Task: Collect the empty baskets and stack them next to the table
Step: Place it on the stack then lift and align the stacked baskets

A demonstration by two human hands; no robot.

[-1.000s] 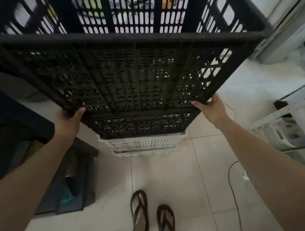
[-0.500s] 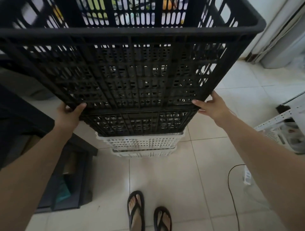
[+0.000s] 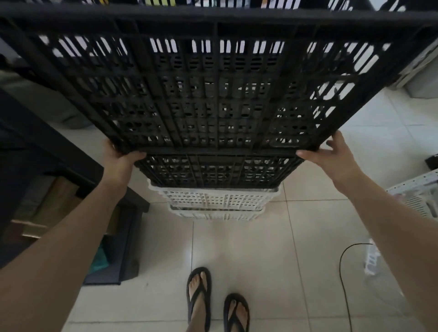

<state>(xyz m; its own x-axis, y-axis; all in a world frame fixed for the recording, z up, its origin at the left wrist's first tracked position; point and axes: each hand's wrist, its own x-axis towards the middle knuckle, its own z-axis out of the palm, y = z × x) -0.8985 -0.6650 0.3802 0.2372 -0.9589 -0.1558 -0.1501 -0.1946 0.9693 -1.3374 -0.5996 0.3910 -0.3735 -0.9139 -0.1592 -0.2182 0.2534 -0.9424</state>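
two black baskets [image 3: 213,94] [image 3: 213,170], two stacked white baskets [image 3: 213,196] [image 3: 213,214], two sandals [image 3: 199,298] [image 3: 237,312]

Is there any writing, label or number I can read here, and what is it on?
None readable. The black basket and white baskets show no lettering; the bright things behind the black basket's top edge are too blurred to tell.

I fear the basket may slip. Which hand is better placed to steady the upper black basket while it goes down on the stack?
Left, probably. The left hand curls round the near corner of the upper black basket, thumb over the edge; the right hand touches with spread fingers.
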